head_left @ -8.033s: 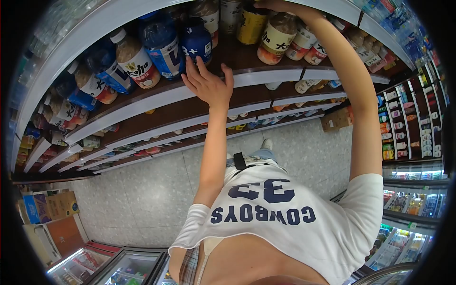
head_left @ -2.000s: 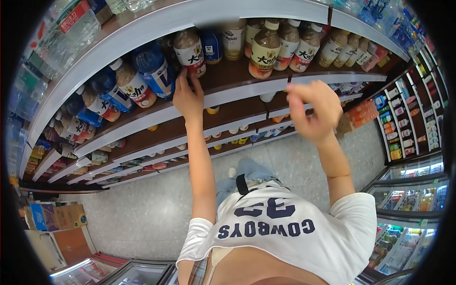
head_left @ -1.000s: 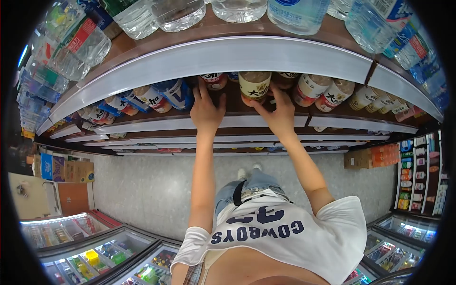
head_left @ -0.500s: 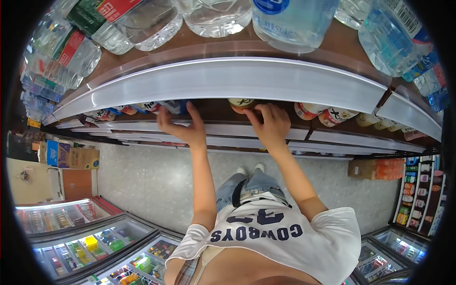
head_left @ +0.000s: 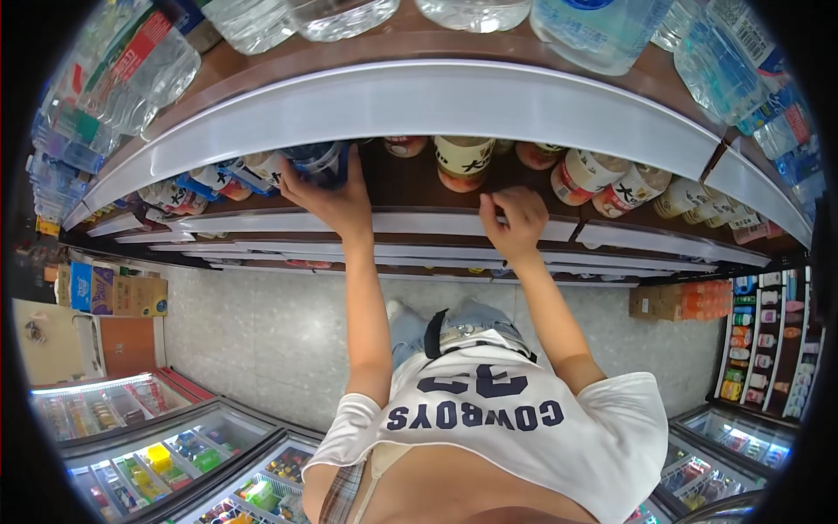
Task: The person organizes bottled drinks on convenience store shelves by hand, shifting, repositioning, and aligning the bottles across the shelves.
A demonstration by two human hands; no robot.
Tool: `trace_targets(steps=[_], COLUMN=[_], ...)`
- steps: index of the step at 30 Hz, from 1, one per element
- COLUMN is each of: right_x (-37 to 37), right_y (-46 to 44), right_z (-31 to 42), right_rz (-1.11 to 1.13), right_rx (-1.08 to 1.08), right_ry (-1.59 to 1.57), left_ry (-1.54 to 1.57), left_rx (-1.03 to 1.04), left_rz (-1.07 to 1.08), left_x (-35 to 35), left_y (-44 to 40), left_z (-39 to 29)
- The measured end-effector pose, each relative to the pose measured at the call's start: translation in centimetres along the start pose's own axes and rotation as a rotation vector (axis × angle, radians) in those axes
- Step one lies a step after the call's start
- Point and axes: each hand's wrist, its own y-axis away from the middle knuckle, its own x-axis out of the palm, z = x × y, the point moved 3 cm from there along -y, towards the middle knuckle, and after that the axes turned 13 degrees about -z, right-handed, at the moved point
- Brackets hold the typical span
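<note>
My left hand (head_left: 330, 203) reaches into the shelf below the water bottles, with its fingers and thumb around a dark blue bottle (head_left: 316, 164). The upper part of that bottle is hidden by the shelf lip. My right hand (head_left: 518, 224) has its fingers curled in, with nothing visible in it. It is just in front of the shelf, apart from a pale-topped bottle (head_left: 463, 162) with a cream label and black characters. Red-and-white labelled bottles (head_left: 589, 176) stand farther right in the same row.
A white shelf lip (head_left: 410, 103) curves above both hands. Large clear water bottles (head_left: 589, 31) line the shelf above. Lower shelf edges (head_left: 419, 224) run beneath my wrists. Cartons (head_left: 118, 293) stand at the left, more boxes (head_left: 676, 301) at the right, and lit freezers (head_left: 148, 463) behind me.
My left hand has gone deeper into the shelf and closed around the dark blue bottle. My right hand has drawn away from the cream-labelled bottle, its fingers curling. More of the bottle row shows.
</note>
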Motion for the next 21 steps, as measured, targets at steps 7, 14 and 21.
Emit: trace_targets(steps=[7, 14, 21], right_x=[4.7, 17.8, 19.3], right_y=[-5.2, -9.4, -9.4], right_z=[9.1, 9.8, 10.6], right_rz=[0.118, 0.229, 0.099], right_rx=[0.336, 0.211, 0.048], right_ry=[-0.328, -0.065, 0.164], left_ry=[0.406, 0.21, 0.523], left_rx=[-0.144, -0.055, -0.013], left_rz=[0.106, 0.257, 0.433], left_x=[-1.7, -5.7, -9.6], left_y=[0.4, 0.7, -3.7], left_z=[1.2, 2.5, 3.9])
